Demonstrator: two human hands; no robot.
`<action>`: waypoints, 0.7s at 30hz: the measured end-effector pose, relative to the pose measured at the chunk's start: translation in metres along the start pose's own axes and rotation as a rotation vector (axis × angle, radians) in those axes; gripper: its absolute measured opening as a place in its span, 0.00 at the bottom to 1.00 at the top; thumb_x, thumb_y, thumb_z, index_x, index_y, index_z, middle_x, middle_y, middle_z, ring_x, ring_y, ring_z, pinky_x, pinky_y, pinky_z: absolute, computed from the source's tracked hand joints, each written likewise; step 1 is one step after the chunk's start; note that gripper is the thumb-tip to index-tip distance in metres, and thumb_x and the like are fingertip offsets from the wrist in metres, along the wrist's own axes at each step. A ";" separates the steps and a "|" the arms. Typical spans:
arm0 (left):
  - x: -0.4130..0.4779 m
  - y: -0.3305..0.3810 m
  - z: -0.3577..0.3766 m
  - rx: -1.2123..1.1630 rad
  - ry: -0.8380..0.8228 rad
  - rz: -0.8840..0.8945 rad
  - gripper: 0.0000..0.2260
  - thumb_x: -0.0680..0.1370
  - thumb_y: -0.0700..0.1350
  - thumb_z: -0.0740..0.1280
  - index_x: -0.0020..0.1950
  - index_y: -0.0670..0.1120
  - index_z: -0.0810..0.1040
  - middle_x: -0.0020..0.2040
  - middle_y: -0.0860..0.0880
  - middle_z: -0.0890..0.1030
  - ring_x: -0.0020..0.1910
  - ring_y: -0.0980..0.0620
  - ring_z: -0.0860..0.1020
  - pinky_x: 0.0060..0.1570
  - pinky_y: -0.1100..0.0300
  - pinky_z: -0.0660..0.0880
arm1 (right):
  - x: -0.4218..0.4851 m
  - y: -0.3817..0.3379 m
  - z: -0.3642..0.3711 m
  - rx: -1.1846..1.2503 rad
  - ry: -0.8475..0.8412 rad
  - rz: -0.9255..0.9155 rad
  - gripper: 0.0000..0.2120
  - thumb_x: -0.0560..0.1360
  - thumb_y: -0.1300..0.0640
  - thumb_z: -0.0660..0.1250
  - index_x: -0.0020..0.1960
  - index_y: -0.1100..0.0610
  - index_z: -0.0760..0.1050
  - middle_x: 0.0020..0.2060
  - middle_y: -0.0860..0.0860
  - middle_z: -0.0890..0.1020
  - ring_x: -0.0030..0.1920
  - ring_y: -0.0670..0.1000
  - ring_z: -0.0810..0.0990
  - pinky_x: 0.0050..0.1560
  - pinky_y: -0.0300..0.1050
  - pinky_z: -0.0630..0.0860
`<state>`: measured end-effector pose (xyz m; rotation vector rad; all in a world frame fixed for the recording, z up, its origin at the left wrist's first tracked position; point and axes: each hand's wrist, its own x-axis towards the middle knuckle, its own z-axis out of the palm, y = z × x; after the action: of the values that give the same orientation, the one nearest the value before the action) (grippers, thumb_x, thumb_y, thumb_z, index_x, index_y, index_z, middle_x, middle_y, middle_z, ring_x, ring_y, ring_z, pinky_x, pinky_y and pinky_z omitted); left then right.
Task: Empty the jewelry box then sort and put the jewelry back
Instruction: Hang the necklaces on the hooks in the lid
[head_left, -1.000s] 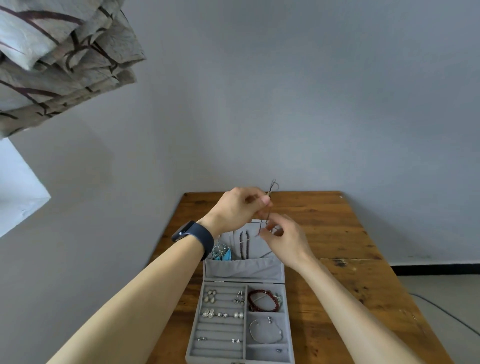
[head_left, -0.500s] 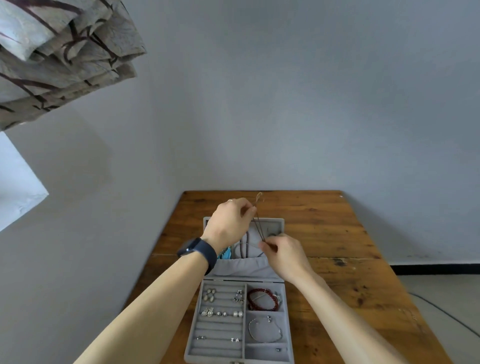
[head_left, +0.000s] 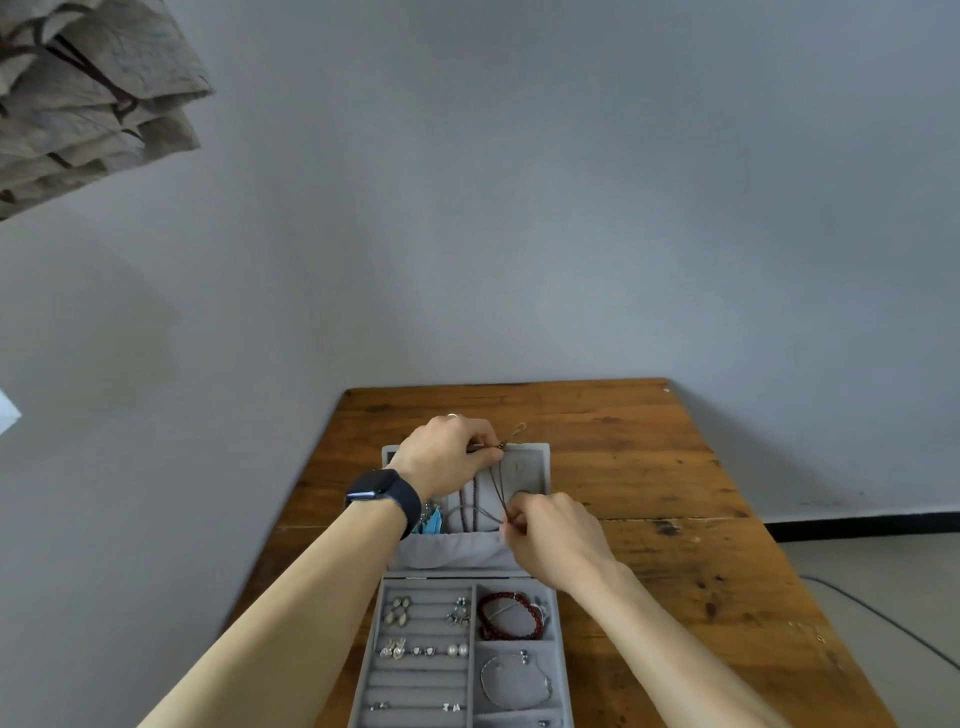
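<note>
Lowered: left grip (head_left: 447, 457), right grip (head_left: 556, 535) pinching cord (head_left: 497, 486), seemingly taut.

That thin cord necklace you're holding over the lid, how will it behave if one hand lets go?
Probably floppy: the cord necklace only runs nearly straight because the left hand and right hand pinch it at two spots. Likely very light, being so thin. Its end loop might snag on the edge of the jewelry box lid.
</note>
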<state>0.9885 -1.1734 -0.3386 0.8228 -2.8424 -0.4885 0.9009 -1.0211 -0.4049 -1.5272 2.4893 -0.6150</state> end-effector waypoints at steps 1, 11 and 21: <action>0.001 0.000 -0.001 -0.008 0.004 0.002 0.05 0.79 0.56 0.67 0.50 0.57 0.80 0.48 0.54 0.80 0.47 0.53 0.78 0.48 0.52 0.80 | -0.001 0.000 -0.001 -0.008 0.001 -0.009 0.10 0.81 0.49 0.60 0.54 0.51 0.79 0.47 0.51 0.83 0.48 0.56 0.81 0.40 0.44 0.71; -0.007 0.002 -0.008 0.031 0.021 -0.010 0.07 0.75 0.54 0.74 0.44 0.52 0.83 0.49 0.54 0.81 0.46 0.54 0.78 0.45 0.57 0.80 | -0.004 -0.014 -0.004 -0.101 -0.065 -0.070 0.12 0.81 0.46 0.59 0.49 0.53 0.77 0.45 0.50 0.79 0.44 0.54 0.79 0.40 0.45 0.74; -0.012 0.005 -0.010 0.259 0.033 0.152 0.05 0.78 0.53 0.70 0.49 0.52 0.81 0.54 0.53 0.78 0.48 0.51 0.77 0.46 0.54 0.79 | 0.013 -0.008 -0.014 0.020 0.465 -0.210 0.11 0.77 0.58 0.69 0.59 0.52 0.79 0.58 0.49 0.74 0.39 0.44 0.72 0.34 0.36 0.67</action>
<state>0.9979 -1.1657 -0.3276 0.6370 -2.9467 -0.0867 0.8963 -1.0321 -0.3885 -1.8275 2.6376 -1.1421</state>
